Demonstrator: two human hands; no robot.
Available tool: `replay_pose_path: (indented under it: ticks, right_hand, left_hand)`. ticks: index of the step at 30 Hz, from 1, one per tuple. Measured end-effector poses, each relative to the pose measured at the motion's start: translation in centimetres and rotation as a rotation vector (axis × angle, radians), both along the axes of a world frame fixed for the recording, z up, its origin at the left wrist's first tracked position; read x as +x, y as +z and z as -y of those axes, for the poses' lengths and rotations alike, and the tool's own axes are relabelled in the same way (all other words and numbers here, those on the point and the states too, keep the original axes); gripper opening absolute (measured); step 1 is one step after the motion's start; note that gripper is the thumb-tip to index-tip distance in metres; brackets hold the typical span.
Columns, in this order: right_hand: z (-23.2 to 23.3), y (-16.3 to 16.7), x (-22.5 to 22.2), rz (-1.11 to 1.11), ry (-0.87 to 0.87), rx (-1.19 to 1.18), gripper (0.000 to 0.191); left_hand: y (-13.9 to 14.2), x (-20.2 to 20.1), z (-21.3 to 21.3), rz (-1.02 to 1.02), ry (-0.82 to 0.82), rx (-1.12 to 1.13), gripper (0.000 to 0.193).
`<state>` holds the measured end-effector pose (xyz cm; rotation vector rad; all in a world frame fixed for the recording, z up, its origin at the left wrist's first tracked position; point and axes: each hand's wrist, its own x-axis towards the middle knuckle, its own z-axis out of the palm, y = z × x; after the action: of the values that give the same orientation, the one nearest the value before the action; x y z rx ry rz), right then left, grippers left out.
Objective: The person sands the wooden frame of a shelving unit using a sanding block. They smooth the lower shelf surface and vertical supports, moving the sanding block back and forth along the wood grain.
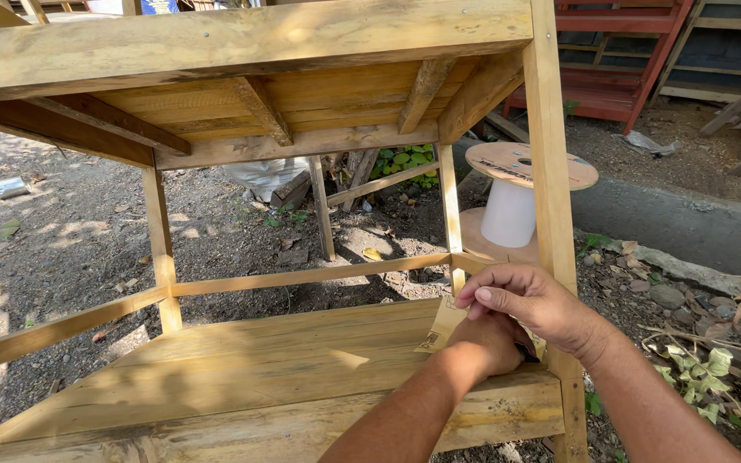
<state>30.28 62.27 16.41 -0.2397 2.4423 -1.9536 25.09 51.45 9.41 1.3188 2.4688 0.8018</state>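
Both hands met at the near right corner of a pale wooden table frame (242, 360), just beside its upright right post (551, 171); the right hand (529, 304) lay over the left hand (482, 343), and together they held a folded sheet of tan sandpaper (441, 330). The right fingers were pinched narrow on the sheet's upper edge, thumb against fingertips; the left hand was curled shut under it, though how its fingers gripped the sheet could not be told, the right hand covering them. The sheet stood on edge above the lower shelf, apparently folded small to fit a hand and lie stiff; dark print showed on its tan back, too small to make out.

The frame stood on bare dirt, its top boards overhead, so the shelf and rails were open to reach from this side. Behind the post sat a cable spool (516, 197), round wooden flanges on a white core, a dark label strip across its top flange; a crumpled silver wrapper (6, 187) lay far left on the ground. Red wooden frames (619, 60) leaned at the back right.
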Motion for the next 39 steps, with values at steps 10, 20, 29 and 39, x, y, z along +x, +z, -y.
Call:
replay_pose_path:
  ticks: [10,20,29,39]
  right_hand:
    - [0.4,-0.4,0.4,-0.221,-0.115,0.241,0.024]
    - [-0.2,-0.5,-0.1,-0.143,-0.012,0.001,0.026]
    - [0.0,-0.4,0.2,-0.104,-0.041,0.074,0.028]
    - [0.2,-0.4,-0.1,-0.098,-0.039,0.136,0.031]
  left_hand:
    - [-0.9,-0.3,-1.8,-0.400,0.023,-0.084,0.022]
    - [0.5,0.8,-0.3,-0.100,-0.041,-0.010,0.019]
    - [-0.7,-0.6,-1.1,-0.007,-0.075,-0.017,0.021]
    - [-1.7,-0.5,-2.5,-0.612,0.063,-0.148,0.032]
